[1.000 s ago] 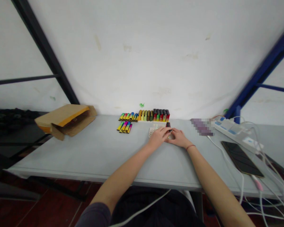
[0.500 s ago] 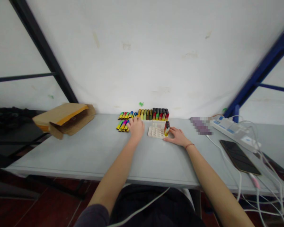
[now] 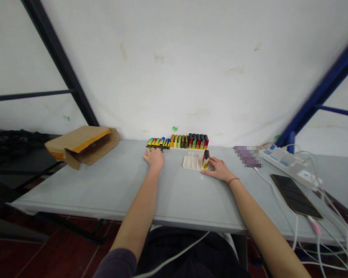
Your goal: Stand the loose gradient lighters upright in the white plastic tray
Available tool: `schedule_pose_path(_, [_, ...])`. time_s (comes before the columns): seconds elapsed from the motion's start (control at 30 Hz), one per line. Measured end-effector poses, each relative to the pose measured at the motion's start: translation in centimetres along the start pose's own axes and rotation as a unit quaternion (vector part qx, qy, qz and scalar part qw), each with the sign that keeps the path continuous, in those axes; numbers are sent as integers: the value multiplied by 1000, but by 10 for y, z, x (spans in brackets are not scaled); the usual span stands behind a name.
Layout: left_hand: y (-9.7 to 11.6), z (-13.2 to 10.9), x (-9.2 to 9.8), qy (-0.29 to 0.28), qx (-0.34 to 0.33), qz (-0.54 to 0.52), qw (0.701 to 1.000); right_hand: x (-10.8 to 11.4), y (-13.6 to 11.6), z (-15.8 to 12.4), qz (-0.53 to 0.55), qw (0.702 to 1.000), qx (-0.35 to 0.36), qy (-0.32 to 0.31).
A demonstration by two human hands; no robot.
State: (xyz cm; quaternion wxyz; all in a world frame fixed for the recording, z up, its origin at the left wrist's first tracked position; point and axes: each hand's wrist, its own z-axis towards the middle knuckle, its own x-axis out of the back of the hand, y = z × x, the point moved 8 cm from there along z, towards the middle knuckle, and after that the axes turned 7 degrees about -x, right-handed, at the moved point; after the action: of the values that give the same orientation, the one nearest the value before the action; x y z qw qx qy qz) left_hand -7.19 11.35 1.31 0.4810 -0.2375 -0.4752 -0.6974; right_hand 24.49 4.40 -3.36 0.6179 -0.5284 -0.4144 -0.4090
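My left hand is curled over a front group of colourful lighters, which it mostly covers; its fingertips are hidden. Just behind it, a row of multicoloured lighters lies on the table. My right hand rests at the right end of a white tray with round hollows. Its thumb and fingers are around a few upright, black-topped lighters standing at that end. Behind the tray stand yellow and dark lighters beside a block of red, green and black-topped lighters.
An open cardboard box lies at the left of the grey table. On the right are a power strip, a dark phone, a pixelated purple item and white cables. The wall borders the table's back.
My left hand has moved left and slightly towards me, from beside the yellow lighters onto the front group of lying ones. My right hand stays at the tray's lighters.
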Motion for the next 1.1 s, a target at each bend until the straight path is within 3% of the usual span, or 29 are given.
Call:
schedule_pose_path(0.13, [8, 7, 9, 46, -23, -88, 995, 2, -2, -1, 3, 1000, 2, 2])
schedule_pose_path(0.27, [32, 14, 2, -13, -32, -283, 958, 2, -2, -1, 1, 1000, 6, 2])
schedule_pose_path(0.37, [51, 1, -18, -115, 54, -466, 876, 1, -1, 0, -2, 1000, 9, 5])
schedule_pose_path(0.47, [71, -19, -32, -192, 118, -578, 784, 0, 0, 1, -1, 1000, 10, 9])
schedule_pose_path(0.57, [82, -32, -37, -223, 142, -618, 740, -1, 0, 1, -1, 1000, 15, 8])
schedule_pose_path(0.73, [92, -43, -46, -287, 145, -627, 709, 0, -1, 1, 0, 1000, 13, 11])
schedule_pose_path(0.97, [105, -49, -40, -301, 129, -660, 675, 0, -1, 0, -6, 1000, 7, 7])
schedule_pose_path(1.1, [108, -54, -44, -320, 177, -688, 627, 1, -1, 0, -4, 1000, 8, 12])
